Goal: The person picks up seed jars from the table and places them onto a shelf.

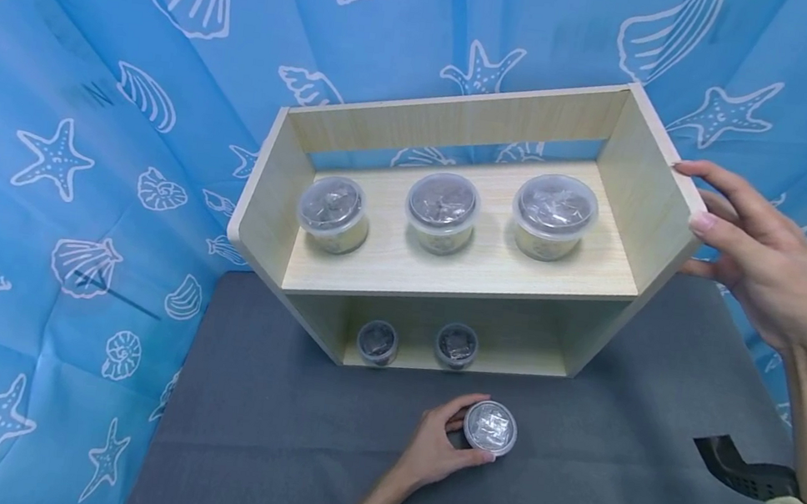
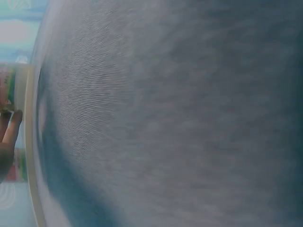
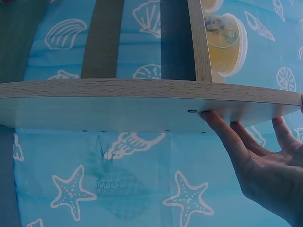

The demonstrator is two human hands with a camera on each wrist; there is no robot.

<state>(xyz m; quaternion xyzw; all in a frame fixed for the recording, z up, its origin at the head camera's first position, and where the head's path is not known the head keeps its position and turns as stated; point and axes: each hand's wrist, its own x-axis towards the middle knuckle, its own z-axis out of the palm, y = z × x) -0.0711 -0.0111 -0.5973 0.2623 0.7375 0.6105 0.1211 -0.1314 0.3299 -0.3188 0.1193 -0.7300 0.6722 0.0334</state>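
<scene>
A pale wooden two-tier shelf (image 1: 464,280) stands on the grey cloth in the head view. Between thumb and fingers, my left hand (image 1: 435,449) holds a small round lidded tub (image 1: 491,428) just in front of the shelf. My right hand (image 1: 774,247) grips the shelf's right side panel (image 1: 656,191), with fingertips and thumb at its edge. The right wrist view shows several fingers (image 3: 222,135) of it against the panel's outer face. Part of my left hand (image 2: 7,146) appears at the left border of its wrist view, near a labelled tub (image 2: 7,87).
Three larger lidded tubs, left (image 1: 334,214), middle (image 1: 442,213) and right (image 1: 555,217), stand on the upper tier. Two small tubs, left (image 1: 377,342) and right (image 1: 456,345), sit on the lower tier. A blue shell-patterned curtain (image 1: 188,99) hangs behind and to the left.
</scene>
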